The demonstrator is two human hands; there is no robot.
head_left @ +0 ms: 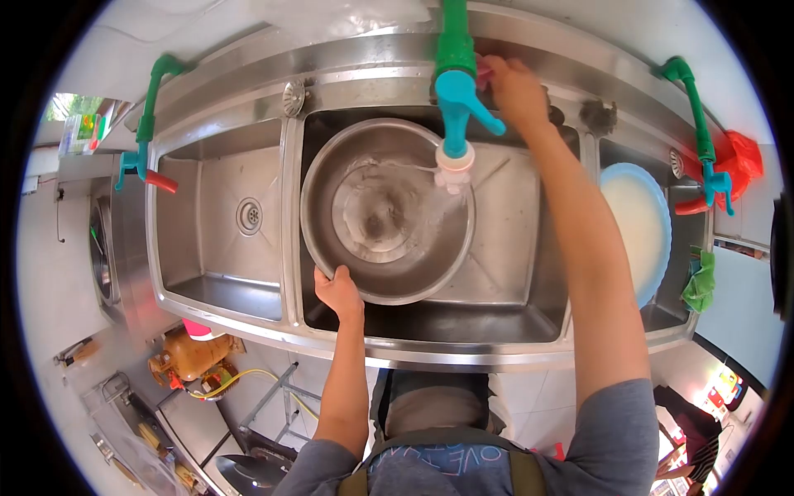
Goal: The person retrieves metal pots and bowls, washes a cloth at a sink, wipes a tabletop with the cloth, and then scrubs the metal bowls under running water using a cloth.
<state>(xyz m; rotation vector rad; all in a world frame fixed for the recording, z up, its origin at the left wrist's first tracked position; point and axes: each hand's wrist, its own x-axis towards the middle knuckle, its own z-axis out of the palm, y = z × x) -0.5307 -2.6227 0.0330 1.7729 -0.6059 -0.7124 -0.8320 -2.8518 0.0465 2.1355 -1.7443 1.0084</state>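
Note:
A large round stainless steel basin (327,236) sits in the middle sink compartment with some water in it. My left hand (337,291) grips its near rim, thumb over the edge. Water runs into the basin from the white nozzle (454,169) of a blue-handled tap (460,103) on a green pipe. My right hand (517,91) reaches to the back ledge, just right of the tap. Its fingers are closed on a small pink cloth-like thing (483,74), partly hidden behind the pipe.
A left sink compartment (219,190) has a drain. In the right one stands a light blue basin (662,198) with whitish liquid. Green taps (147,116) flank both sides. A green cloth (700,281) hangs at the right edge. A person (691,430) is at the lower right.

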